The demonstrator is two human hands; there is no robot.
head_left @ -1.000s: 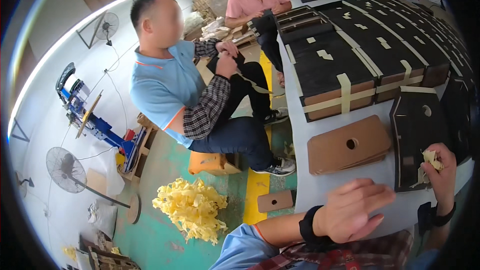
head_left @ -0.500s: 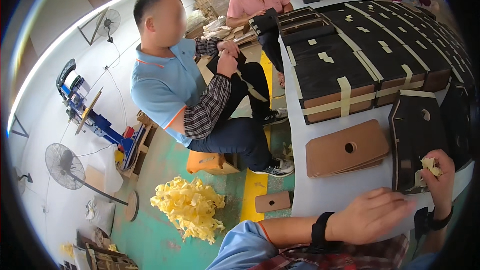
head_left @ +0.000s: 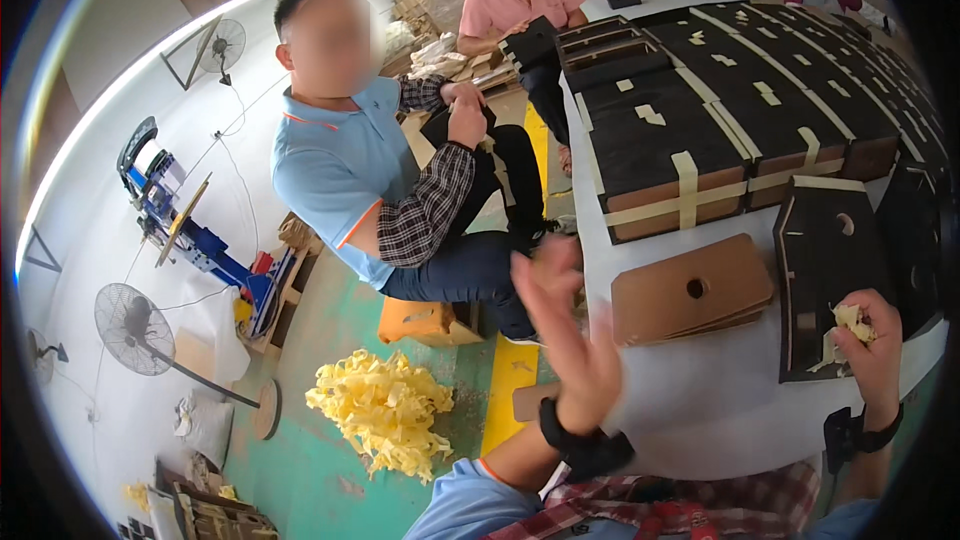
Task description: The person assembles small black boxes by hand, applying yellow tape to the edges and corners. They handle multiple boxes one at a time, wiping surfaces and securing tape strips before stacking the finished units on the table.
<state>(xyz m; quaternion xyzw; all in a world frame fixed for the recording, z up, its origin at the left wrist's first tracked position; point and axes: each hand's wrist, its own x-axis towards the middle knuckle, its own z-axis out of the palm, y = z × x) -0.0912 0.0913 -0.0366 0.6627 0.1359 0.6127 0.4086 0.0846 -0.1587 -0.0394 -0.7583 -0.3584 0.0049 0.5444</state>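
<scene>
Left hand (head_left: 562, 325) is raised, fingers spread, gripping nothing. Right hand (head_left: 872, 345) is closed around a wad of yellow scrap (head_left: 848, 320), beside the black panel (head_left: 825, 280) on the bench (head_left: 720, 400).

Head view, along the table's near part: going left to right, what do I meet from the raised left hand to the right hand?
Left hand, open and raised → brown cardboard piece with a hole → black panel flat on the table → right hand closed on a yellowish scrap.
</scene>
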